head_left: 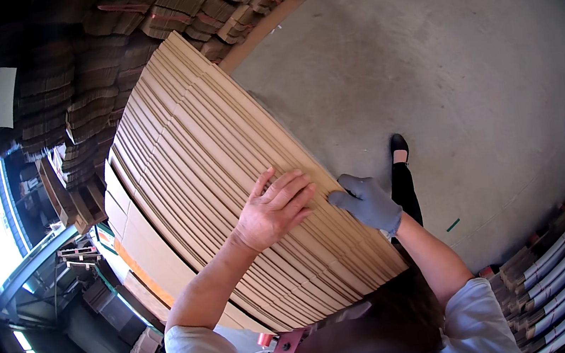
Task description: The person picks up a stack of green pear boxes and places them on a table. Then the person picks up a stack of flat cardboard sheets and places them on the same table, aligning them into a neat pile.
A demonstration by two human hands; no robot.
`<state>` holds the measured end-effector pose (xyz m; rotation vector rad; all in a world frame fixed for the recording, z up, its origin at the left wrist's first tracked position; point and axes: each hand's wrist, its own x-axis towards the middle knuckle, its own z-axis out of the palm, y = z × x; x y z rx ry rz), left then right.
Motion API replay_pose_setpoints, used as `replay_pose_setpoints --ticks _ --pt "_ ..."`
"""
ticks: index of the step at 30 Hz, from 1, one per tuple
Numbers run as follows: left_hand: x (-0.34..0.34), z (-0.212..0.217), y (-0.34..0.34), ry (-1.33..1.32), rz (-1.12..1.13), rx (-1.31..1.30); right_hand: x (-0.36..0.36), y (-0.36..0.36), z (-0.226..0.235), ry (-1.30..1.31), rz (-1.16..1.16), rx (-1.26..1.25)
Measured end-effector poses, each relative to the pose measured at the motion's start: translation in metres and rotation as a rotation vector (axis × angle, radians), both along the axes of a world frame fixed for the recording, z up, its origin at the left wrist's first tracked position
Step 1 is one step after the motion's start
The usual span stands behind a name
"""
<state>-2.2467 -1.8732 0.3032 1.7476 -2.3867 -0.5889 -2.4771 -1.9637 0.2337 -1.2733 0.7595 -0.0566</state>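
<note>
Your left hand (274,208) lies flat, bare, palm down, fingers spread and pointing up to the right. Your right hand (368,201), in a grey glove, sits just beside it, fingers curled, thumb toward the left hand. Both forearms rise from below.

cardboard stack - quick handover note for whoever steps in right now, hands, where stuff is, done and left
Left hand: bare, flat on top of the cardboard stack, fingers spread.
Right hand: in a grey glove, gripping the stack's right edge.
The flattened sheets stand on edge in a long leaning row; strapped bundles sit behind, on the far side.
Done: both hands on the stack.
Left: no sheet is lifted or pulled free yet.
</note>
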Motion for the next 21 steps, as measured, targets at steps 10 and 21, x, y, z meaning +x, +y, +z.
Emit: replay_pose_setpoints --ticks 10,21 --pt "0.004 0.000 0.009 -0.015 0.000 0.015 0.000 0.005 -0.008 -0.037 -0.028 -0.058" --pt "0.013 0.008 0.035 -0.150 0.007 0.157 -0.002 0.009 -0.017 0.040 -0.021 -0.047"
